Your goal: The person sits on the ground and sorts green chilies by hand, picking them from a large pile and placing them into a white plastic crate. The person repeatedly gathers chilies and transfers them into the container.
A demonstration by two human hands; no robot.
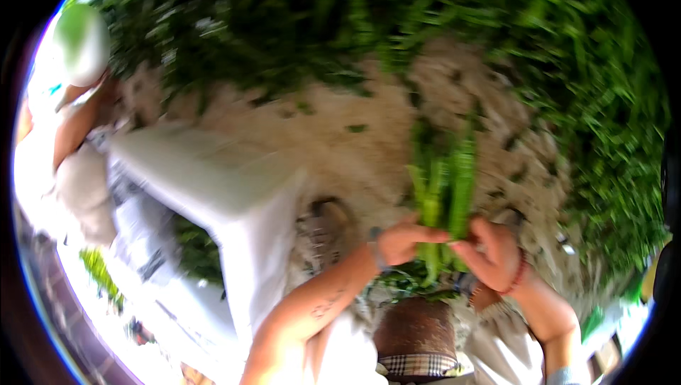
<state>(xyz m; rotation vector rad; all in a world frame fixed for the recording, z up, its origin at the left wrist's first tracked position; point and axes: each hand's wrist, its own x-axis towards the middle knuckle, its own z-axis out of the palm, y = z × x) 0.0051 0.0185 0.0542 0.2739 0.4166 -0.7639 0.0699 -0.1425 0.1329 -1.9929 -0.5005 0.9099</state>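
Note:
Long green leaves hang as a loose bunch between my hands, their tips pointing away from me over the ground. My left hand grips the bunch from the left, with thumb and fingers near its lower end. At the right side of the same leaves, my right hand is curled, its thumb and fingertips pinching near the stem ends. The fingertips of both hands nearly meet. Blur hides the exact hold. Below the hands are cut leafy bits and a brown seat or block with a checked cloth band.
A large heap of green leaves curves across the far side and right. On the left stands a white plastic-looking table or stool, with greenery beneath. Another person sits at the far left. My shoe rests on bare, littered ground.

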